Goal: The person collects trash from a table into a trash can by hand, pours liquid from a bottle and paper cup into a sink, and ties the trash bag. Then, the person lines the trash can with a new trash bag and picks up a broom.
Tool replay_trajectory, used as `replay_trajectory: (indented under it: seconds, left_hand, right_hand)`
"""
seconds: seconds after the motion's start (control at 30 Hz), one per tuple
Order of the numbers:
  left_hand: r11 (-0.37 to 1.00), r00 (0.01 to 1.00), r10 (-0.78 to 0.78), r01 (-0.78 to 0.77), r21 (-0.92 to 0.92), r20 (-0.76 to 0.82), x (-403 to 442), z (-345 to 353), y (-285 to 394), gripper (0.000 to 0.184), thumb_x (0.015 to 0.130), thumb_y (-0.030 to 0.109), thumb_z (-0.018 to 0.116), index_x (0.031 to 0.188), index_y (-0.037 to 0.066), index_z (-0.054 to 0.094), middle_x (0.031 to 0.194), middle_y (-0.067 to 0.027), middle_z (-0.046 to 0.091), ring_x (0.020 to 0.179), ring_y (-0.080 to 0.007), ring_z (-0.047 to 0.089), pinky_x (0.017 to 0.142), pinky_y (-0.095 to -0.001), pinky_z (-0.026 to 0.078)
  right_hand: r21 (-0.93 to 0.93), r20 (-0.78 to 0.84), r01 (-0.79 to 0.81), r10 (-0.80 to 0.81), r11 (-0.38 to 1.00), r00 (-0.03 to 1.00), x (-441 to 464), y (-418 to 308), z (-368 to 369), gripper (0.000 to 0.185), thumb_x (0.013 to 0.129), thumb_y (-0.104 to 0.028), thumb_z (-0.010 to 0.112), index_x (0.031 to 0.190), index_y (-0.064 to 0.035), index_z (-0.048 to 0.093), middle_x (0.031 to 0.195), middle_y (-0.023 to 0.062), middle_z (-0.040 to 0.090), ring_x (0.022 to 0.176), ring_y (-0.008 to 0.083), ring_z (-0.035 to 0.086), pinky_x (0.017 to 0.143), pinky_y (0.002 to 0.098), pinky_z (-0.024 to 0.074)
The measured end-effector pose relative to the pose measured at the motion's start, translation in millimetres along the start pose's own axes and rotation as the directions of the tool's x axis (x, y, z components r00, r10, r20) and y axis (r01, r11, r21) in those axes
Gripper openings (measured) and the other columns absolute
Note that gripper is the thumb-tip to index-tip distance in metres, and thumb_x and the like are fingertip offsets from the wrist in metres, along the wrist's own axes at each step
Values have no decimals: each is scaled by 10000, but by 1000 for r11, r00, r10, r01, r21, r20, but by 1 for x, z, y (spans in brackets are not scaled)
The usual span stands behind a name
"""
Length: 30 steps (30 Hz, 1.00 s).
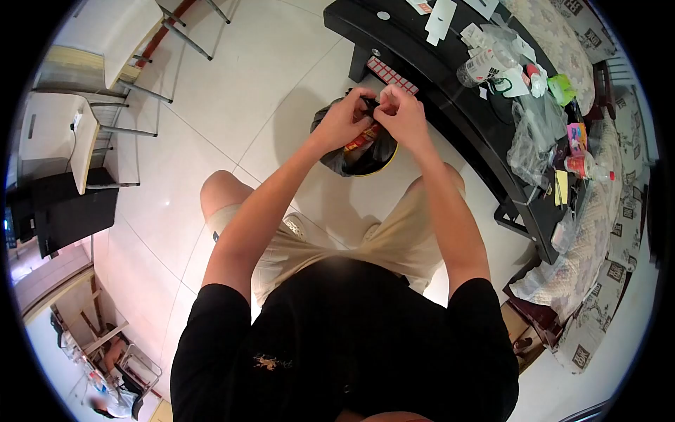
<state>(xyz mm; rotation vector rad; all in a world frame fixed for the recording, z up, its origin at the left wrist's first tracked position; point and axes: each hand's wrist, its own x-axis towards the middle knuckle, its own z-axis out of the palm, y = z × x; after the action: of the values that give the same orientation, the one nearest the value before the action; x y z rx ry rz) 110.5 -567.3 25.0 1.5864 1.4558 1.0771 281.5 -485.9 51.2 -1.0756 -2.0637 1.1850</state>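
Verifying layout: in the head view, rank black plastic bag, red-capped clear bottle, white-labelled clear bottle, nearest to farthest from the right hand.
1. Black plastic bag: beneath, leftward.
2. White-labelled bottle: to the right.
3. Red-capped bottle: farther right.

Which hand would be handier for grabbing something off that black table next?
Probably the right: the right hand is nearer the black table, while the left hand is farther off. Both are busy at the black bag, though.
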Motion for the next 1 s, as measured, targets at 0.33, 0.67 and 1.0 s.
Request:
replay_trajectory:
  seconds: [0.33, 0.67, 1.0]
  left_hand:
    - [920, 976, 216, -207, 332, 8, -9, -33, -39, 148, 904, 163, 687, 968, 30, 684, 850, -140, 695, 829, -364, 671, 772, -439, 541]
    - [841, 989, 98, -143, 522, 113, -34, -35, -20, 184, 957, 231, 621, 963, 66, 704, 934, -133, 701, 947, -335, 666, 821, -477, 526]
    - [580, 936, 297, -333, 744, 187, -50, -33, -15, 106, 892, 177, 640, 973, 163, 707, 1009, 24, 630, 1073, -194, 565, 912, -359, 439]
  right_hand:
    - [-196, -40, -35, 28, 980, 999, 0, 50, -4, 149, 776, -68, 738, 909, -80, 672, 707, 91, 681, 664, 219, 689, 663, 340, 538]
    - [-241, -27, 75, -84, 968, 996, -1, 32, 17, 270, 818, -16, 691, 1067, -100, 752, 748, 88, 702, 644, 173, 668, 659, 311, 546]
    - [-351, 9, 374, -397, 859, 918, 11, 50, 17, 203, 826, 0, 676, 1005, -65, 745, 893, 127, 720, 768, 277, 697, 716, 375, 561]
